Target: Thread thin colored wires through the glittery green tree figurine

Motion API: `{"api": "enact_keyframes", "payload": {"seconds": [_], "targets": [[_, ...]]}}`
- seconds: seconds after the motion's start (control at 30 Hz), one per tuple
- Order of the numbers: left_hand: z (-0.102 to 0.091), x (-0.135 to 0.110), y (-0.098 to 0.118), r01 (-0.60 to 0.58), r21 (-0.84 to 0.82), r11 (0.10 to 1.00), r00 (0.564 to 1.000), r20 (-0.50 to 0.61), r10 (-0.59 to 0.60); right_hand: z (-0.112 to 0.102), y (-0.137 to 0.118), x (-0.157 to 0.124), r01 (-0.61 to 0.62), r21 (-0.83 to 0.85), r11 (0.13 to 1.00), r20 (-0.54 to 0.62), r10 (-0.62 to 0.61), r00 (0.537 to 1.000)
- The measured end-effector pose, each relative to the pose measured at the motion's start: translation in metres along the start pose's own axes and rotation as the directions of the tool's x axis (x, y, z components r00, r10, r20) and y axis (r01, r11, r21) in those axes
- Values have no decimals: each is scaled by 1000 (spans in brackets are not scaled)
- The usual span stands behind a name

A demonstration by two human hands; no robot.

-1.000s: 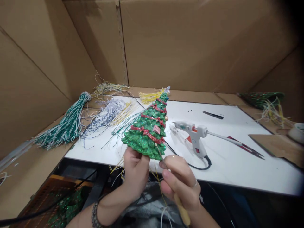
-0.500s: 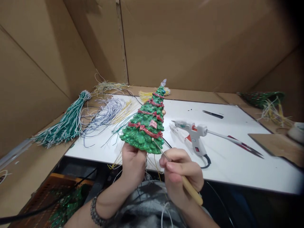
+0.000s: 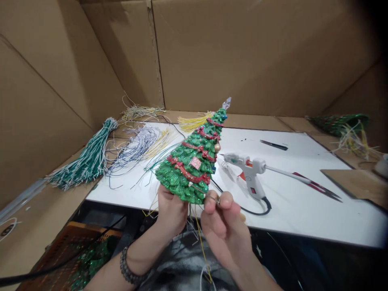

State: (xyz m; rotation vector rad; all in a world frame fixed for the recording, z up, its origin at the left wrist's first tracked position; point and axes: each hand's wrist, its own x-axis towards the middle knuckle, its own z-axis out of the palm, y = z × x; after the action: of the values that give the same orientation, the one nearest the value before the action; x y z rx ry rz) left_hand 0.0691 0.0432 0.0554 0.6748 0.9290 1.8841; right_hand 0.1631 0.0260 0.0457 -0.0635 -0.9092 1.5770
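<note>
A glittery green Christmas tree figurine (image 3: 188, 161) with red garlands tilts to the right, its clear tip uppermost. My left hand (image 3: 172, 212) grips it from below at the base, the fingers mostly hidden underneath. Closed in a pinch, my right hand (image 3: 226, 226) holds an awl by its thin metal shaft (image 3: 201, 190). The shaft's end meets the lower front of the tree near a small pale bead (image 3: 190, 184). Most of the awl's yellowish handle is hidden behind the fingers. Thin yellow and white wires (image 3: 200, 230) hang from under the tree.
A white glue gun (image 3: 251, 173) stands on the white board (image 3: 291, 218) at right, scissors (image 3: 321, 188) beside it and black tweezers (image 3: 274, 145) behind. Green-white wires (image 3: 87, 161), blue wires (image 3: 133, 149) and yellow wires (image 3: 194, 122) lie left and back. Cardboard walls (image 3: 257, 52) enclose the table.
The tree has tilted further right and turned slightly. My right hand has rolled palm-up, swinging the awl's handle behind the fingers; its shaft now lies flatter against the tree.
</note>
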Motion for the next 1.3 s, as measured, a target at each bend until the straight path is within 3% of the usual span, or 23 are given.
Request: {"api": "enact_keyframes", "payload": {"seconds": [0.13, 0.27, 0.5, 0.7, 1.0, 1.3], "targets": [[1, 2, -2, 1, -56, 998, 999, 51, 2, -5, -12, 3, -206, 178, 962, 49, 200, 979], [-1, 4, -6, -4, -92, 996, 999, 42, 8, -4, -20, 3, -307, 256, 917, -47, 329, 943], [-11, 9, -18, -72, -58, 996, 993, 89, 77, -4, -18, 2, -228, 198, 953, -64, 245, 967], [-11, 9, -16, -76, -30, 997, 992, 98, 79, -2, -21, 3, -153, 119, 981, -80, 163, 983], [-6, 15, -15, 42, 6, 999, 986, 164, -43, -6, -7, 11, -138, 280, 950, -126, 179, 976], [-2, 12, -11, 144, 24, 989, 970, 194, -146, -9, -10, 7, -139, 337, 931, -156, 200, 967]]}}
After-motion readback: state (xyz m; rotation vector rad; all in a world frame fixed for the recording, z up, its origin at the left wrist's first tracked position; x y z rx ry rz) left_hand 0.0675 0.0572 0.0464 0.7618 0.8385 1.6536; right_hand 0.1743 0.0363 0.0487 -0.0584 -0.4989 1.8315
